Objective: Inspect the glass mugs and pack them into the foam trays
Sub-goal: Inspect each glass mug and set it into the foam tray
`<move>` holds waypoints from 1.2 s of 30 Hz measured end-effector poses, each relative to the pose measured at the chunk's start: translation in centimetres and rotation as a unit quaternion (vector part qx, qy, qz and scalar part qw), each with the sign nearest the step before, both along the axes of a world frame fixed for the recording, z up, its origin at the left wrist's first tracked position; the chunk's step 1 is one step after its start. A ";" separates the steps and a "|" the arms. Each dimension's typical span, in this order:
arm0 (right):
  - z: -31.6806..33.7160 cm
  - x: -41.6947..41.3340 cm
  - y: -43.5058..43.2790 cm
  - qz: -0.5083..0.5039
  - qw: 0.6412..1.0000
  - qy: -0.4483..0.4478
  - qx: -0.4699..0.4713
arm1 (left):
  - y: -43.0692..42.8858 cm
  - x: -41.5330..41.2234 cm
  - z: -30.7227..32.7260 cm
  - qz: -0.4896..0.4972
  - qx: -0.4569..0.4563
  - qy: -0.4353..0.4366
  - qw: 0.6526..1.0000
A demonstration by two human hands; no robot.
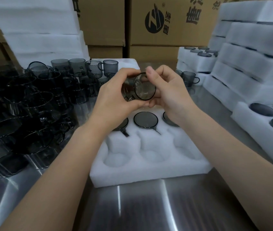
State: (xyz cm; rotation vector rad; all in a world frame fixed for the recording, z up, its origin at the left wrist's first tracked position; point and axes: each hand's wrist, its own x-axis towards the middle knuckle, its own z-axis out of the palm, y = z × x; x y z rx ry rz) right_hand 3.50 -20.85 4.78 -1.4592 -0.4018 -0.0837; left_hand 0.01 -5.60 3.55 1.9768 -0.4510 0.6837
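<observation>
You hold one smoky grey glass mug in both hands, raised above the white foam tray and clear of it. The mug lies tipped on its side, with its dark round rim turned toward you. Your left grip is curled round the mug's body from the left. Your right grip pinches the rim, thumb on the top edge and fingers curled beneath it.

The foam tray lies flat on the brushed steel worktop, straight in front of you. One row of its round pockets carries three grey mugs: a middle mug in full view, a left mug partly hidden by your left wrist, and a right mug partly hidden by your right wrist. Thin handles run from the left and middle mugs into slots on the near side. The pockets nearer to you show bare foam.

To your left, a dense cluster of loose grey glass mugs stands on the worktop, some upright and some stacked. A single grey mug stands upright beyond your right grip. To your right, filled white foam trays are piled in layers, and another tray with mugs lies just beside the one in front of you. Brown cardboard boxes with black printing stand at the back.
</observation>
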 end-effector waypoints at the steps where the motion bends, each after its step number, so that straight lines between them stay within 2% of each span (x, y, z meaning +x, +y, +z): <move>1: 0.0 0.1 -0.1 0.026 0.999 0.013 0.014 | 0.1 0.1 0.0 0.001 -0.018 0.003 1.000; 5: 0.2 0.4 -0.5 0.147 0.985 0.057 0.076 | 0.4 0.5 -0.1 -0.001 -0.098 0.013 0.995; 9: -0.1 0.5 -0.4 0.180 0.981 0.034 0.058 | 0.6 0.8 -0.2 -0.005 -0.135 0.025 0.990; 13: -0.2 0.3 -0.3 0.082 0.995 -0.015 -0.054 | 0.5 0.6 -0.3 0.003 -0.083 0.035 0.996; 16: -0.2 0.1 0.1 -0.011 0.991 -0.055 -0.118 | 0.0 0.2 -0.2 0.007 -0.015 0.021 1.000; 19: -0.3 0.0 0.6 -0.090 0.983 -0.088 -0.130 | -0.3 0.0 -0.1 -0.001 0.041 -0.009 0.999; 22: -0.2 -0.1 0.6 -0.100 0.985 -0.101 -0.094 | -0.3 0.2 -0.1 -0.014 0.048 -0.006 0.999; 27: 0.1 0.2 0.0 -0.001 1.000 -0.005 0.021 | -0.2 0.0 0.0 0.004 -0.016 -0.038 0.999; 29: 0.0 0.7 -0.3 0.040 0.998 0.015 0.036 | 0.0 -0.2 0.1 -0.006 -0.059 -0.043 0.997; 33: -0.1 0.9 -0.6 0.206 0.973 0.068 0.080 | 0.5 -0.2 0.0 -0.071 -0.117 -0.031 0.990; 36: -0.1 1.0 -1.0 0.240 0.967 0.039 0.073 | 0.5 0.1 0.0 -0.102 -0.138 0.001 0.985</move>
